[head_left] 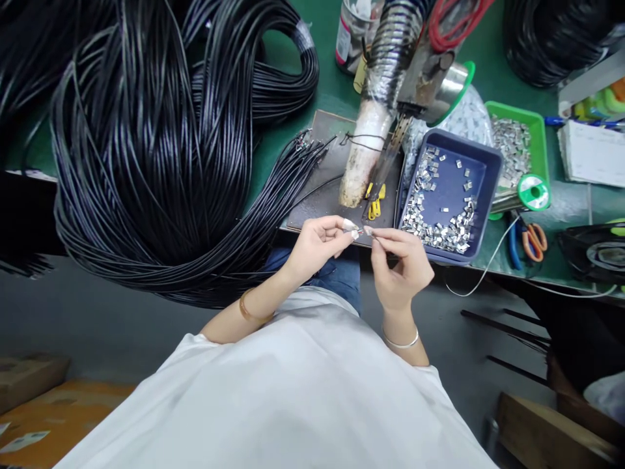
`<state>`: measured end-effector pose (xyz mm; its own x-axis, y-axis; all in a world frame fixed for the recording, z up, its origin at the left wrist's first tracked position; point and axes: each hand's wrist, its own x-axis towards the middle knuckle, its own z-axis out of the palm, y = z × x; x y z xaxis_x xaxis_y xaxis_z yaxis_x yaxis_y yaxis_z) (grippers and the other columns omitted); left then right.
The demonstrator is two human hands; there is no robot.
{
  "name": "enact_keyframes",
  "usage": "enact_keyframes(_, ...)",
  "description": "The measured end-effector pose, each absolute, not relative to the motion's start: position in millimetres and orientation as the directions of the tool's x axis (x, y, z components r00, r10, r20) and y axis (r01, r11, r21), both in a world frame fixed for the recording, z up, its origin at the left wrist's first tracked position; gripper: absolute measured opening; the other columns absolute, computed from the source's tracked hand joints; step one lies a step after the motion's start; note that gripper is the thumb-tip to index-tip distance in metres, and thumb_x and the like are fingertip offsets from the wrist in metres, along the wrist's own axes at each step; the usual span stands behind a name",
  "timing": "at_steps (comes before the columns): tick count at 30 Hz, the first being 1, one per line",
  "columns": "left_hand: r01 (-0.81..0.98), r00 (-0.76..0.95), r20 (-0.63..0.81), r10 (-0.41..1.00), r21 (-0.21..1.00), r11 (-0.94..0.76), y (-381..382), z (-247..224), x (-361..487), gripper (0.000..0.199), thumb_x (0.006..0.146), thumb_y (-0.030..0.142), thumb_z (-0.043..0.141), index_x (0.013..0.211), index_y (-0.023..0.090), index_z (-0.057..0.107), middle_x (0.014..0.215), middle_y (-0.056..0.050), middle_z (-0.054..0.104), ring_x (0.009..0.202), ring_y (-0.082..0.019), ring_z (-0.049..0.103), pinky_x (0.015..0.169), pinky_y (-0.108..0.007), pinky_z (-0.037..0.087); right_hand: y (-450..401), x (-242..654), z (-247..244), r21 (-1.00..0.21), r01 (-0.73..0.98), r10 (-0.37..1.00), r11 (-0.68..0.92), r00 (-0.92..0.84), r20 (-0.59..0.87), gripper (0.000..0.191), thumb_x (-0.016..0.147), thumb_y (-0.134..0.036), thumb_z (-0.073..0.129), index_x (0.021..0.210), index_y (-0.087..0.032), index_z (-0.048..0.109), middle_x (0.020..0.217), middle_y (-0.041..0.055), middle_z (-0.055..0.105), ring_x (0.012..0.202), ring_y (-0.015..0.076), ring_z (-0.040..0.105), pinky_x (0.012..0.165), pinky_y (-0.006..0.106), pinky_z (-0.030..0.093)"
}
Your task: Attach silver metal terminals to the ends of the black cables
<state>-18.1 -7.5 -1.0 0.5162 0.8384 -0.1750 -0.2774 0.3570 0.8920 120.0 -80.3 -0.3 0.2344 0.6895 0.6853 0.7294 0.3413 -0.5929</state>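
My left hand [319,246] is closed in a pinch on a cable end with small coloured wires [360,230], at the near edge of the work board. My right hand [401,264] meets it from the right, its fingertips pinched on something too small to make out. White wraps cover some of the fingertips. Just beyond my right hand is a dark blue tray [491,189] holding many small metal connector shells [442,234]. A bundle of black cables [278,189] lies left of my hands, its stripped ends on the board [325,185].
Large black cable coils [156,130] cover the left side. Above the board hang a duct hose [364,143] and a soldering fixture [422,78]. At right are a green tray [540,140], a solder spool [534,193], orange-handled pliers [534,242] and papers [593,153].
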Motion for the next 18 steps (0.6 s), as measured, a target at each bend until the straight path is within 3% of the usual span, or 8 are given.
enact_keyframes(2, -0.309, 0.492, -0.154, 0.857, 0.889, 0.337, -6, -2, -17, 0.029, 0.065, 0.034, 0.086, 0.074, 0.013, 0.069, 0.051, 0.007, 0.054, 0.044, -0.002, 0.040, 0.046, -0.017, 0.031, -80, 119, -3, -0.606, 0.707, 0.706, 0.365, 0.214, 0.675, 0.018, 0.086, -0.010, 0.065, 0.097, -0.024, 0.065, 0.096, 0.0011, 0.075, 0.091, 0.0141, 0.073, 0.079, 0.029, 0.061)
enact_keyframes(7, -0.327, 0.510, -0.122, 0.851, 0.888, 0.323, -3, -6, -17, 0.017, 0.074, 0.030, 0.080, 0.076, 0.014, 0.075, 0.058, 0.004, 0.062, 0.050, -0.003, 0.044, 0.054, -0.018, 0.038, -76, 123, -10, -0.793, 0.530, 0.756, 0.300, 0.375, 0.537, 0.011, 0.088, -0.014, 0.063, 0.094, -0.022, 0.064, 0.096, 0.0027, 0.074, 0.088, 0.0147, 0.073, 0.072, 0.028, 0.062)
enact_keyframes(13, -0.316, 0.482, -0.161, 0.861, 0.885, 0.342, 1, -4, -13, 0.025, 0.062, 0.034, 0.087, 0.068, 0.014, 0.073, 0.058, 0.004, 0.063, 0.051, -0.005, 0.048, 0.059, -0.020, 0.044, -74, 128, -10, -0.636, 0.684, 0.735, 0.358, 0.214, 0.643, 0.018, 0.080, -0.007, 0.069, 0.089, -0.022, 0.066, 0.097, 0.0028, 0.076, 0.091, 0.0150, 0.073, 0.080, 0.030, 0.060)
enact_keyframes(18, -0.288, 0.456, -0.146, 0.878, 0.909, 0.300, 3, -4, -9, 0.019, 0.063, 0.028, 0.082, 0.068, 0.013, 0.071, 0.065, 0.001, 0.068, 0.059, -0.008, 0.057, 0.062, -0.020, 0.046, -71, 129, -14, -0.515, 0.765, 0.701, 0.388, 0.118, 0.703, 0.022, 0.079, -0.005, 0.069, 0.092, -0.022, 0.064, 0.099, 0.0023, 0.077, 0.091, 0.0141, 0.073, 0.079, 0.028, 0.060)
